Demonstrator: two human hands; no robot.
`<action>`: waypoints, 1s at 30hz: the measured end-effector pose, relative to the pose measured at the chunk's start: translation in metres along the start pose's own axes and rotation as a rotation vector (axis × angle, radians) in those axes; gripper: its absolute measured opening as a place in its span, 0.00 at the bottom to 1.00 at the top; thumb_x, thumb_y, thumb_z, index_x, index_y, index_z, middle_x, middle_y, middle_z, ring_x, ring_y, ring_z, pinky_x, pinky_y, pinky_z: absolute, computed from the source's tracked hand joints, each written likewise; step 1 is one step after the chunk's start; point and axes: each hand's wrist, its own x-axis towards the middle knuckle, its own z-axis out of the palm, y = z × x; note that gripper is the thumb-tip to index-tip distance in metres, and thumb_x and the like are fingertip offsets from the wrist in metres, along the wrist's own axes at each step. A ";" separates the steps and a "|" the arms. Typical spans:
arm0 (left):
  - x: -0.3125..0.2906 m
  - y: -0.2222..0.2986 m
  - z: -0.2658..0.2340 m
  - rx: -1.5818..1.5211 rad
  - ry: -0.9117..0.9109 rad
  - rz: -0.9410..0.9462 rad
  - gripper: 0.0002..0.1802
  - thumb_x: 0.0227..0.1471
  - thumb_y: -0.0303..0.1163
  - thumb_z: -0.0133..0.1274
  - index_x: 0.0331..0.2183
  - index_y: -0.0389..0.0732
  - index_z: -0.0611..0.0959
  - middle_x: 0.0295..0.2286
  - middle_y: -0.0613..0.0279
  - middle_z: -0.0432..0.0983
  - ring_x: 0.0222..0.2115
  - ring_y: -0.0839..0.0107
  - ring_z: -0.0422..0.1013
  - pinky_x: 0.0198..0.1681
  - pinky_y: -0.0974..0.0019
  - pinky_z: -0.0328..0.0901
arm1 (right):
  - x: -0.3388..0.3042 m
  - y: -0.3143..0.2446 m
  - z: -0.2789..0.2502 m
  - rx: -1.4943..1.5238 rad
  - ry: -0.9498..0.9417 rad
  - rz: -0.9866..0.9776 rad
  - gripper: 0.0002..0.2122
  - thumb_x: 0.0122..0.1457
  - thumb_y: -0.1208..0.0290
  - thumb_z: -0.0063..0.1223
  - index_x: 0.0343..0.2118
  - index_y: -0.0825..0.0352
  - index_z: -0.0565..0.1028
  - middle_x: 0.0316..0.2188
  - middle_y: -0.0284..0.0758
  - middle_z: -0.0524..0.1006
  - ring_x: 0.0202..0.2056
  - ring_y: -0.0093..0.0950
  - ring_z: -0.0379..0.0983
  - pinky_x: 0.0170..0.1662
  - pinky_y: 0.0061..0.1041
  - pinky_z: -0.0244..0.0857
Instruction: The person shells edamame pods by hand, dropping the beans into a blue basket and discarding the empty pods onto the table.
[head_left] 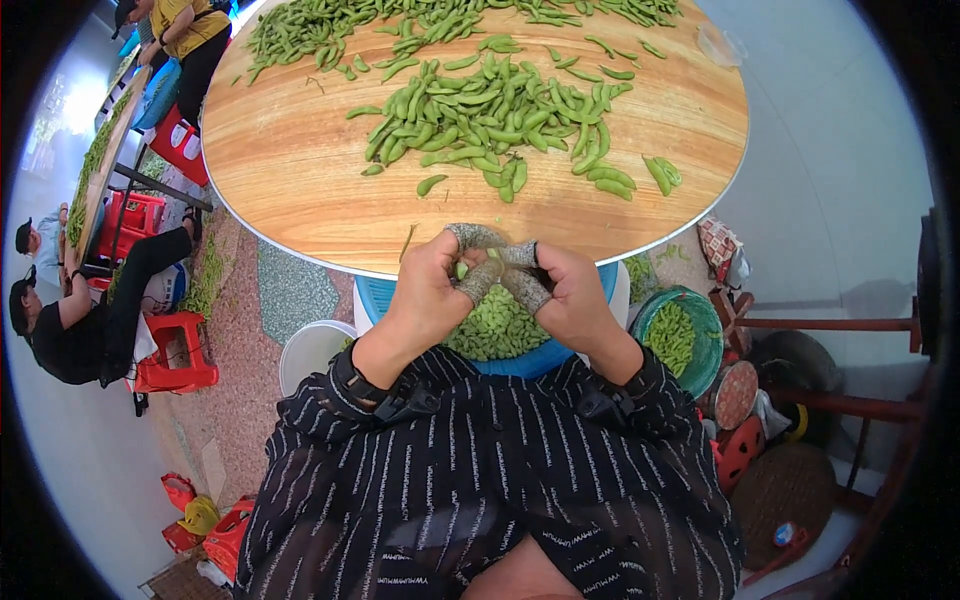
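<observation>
The left hand (425, 295) holds a green piece (461, 270) beside the right hand (580, 300), above shelled beans (500, 328) in a blue basin (545, 361); green pods (480, 115) heap the bench (290, 150).

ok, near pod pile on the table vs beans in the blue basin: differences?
Shape: the near pod pile is long, curved pods; the beans are small and rounded.
Colour: pod pile deeper green, beans paler.
Place: pod pile spread on the wooden tabletop, beans heaped in the blue basin below it.
Both are green.
</observation>
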 end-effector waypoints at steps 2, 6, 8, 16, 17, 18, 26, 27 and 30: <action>-0.001 0.000 0.001 0.003 0.031 -0.005 0.12 0.42 0.18 0.51 0.33 0.35 0.72 0.26 0.67 0.70 0.27 0.80 0.67 0.31 0.77 0.63 | -0.003 -0.010 0.003 0.150 0.016 0.041 0.12 0.44 0.82 0.46 0.35 0.74 0.69 0.26 0.35 0.73 0.29 0.17 0.65 0.33 0.16 0.61; -0.002 -0.005 0.005 0.013 0.061 0.023 0.12 0.41 0.19 0.52 0.34 0.35 0.73 0.26 0.67 0.70 0.27 0.81 0.67 0.30 0.78 0.64 | -0.001 -0.011 0.006 0.243 0.041 0.063 0.10 0.44 0.83 0.45 0.33 0.72 0.70 0.26 0.35 0.73 0.29 0.18 0.66 0.31 0.19 0.61; -0.002 -0.002 0.005 -0.008 0.044 0.010 0.13 0.41 0.19 0.52 0.34 0.35 0.73 0.26 0.67 0.70 0.28 0.81 0.67 0.31 0.78 0.64 | -0.001 -0.004 0.006 0.187 0.070 0.050 0.09 0.44 0.82 0.45 0.32 0.72 0.70 0.25 0.35 0.73 0.29 0.18 0.66 0.30 0.19 0.61; 0.005 -0.005 -0.008 -0.350 -0.099 -0.045 0.13 0.40 0.18 0.51 0.33 0.36 0.72 0.26 0.69 0.69 0.27 0.82 0.66 0.31 0.78 0.62 | 0.005 0.001 -0.001 -0.205 -0.013 -0.137 0.06 0.45 0.81 0.46 0.29 0.71 0.69 0.22 0.32 0.71 0.24 0.18 0.63 0.28 0.21 0.59; 0.006 0.000 -0.012 -0.264 -0.172 -0.103 0.13 0.40 0.19 0.52 0.33 0.36 0.72 0.26 0.69 0.69 0.26 0.84 0.64 0.29 0.80 0.60 | 0.006 0.002 -0.003 -0.027 -0.082 -0.089 0.05 0.46 0.79 0.46 0.28 0.71 0.69 0.22 0.30 0.71 0.24 0.19 0.64 0.27 0.20 0.59; 0.006 0.002 -0.015 -0.176 -0.241 -0.161 0.13 0.40 0.20 0.52 0.33 0.37 0.72 0.26 0.70 0.68 0.24 0.85 0.63 0.27 0.82 0.58 | 0.008 0.005 -0.004 0.153 -0.155 -0.041 0.04 0.47 0.78 0.47 0.28 0.70 0.70 0.21 0.28 0.70 0.23 0.19 0.64 0.27 0.20 0.58; 0.003 0.003 -0.007 -0.444 -0.219 -0.075 0.12 0.40 0.20 0.52 0.32 0.38 0.71 0.27 0.70 0.67 0.24 0.86 0.62 0.26 0.83 0.56 | 0.008 0.012 -0.012 0.605 -0.270 0.331 0.04 0.49 0.74 0.50 0.27 0.68 0.70 0.21 0.25 0.69 0.22 0.17 0.63 0.24 0.17 0.56; 0.003 0.004 -0.007 -0.451 -0.214 -0.086 0.12 0.40 0.20 0.52 0.31 0.38 0.71 0.27 0.69 0.67 0.25 0.85 0.63 0.27 0.82 0.57 | 0.006 0.010 -0.011 0.618 -0.229 0.334 0.03 0.48 0.75 0.49 0.25 0.68 0.69 0.20 0.27 0.69 0.21 0.21 0.64 0.24 0.20 0.56; 0.004 -0.013 -0.003 -0.404 -0.141 -0.088 0.13 0.40 0.18 0.51 0.32 0.38 0.70 0.28 0.67 0.68 0.28 0.81 0.65 0.30 0.78 0.61 | 0.003 0.005 0.002 -0.237 0.032 -0.284 0.03 0.45 0.78 0.48 0.22 0.69 0.66 0.17 0.35 0.67 0.20 0.34 0.63 0.23 0.26 0.56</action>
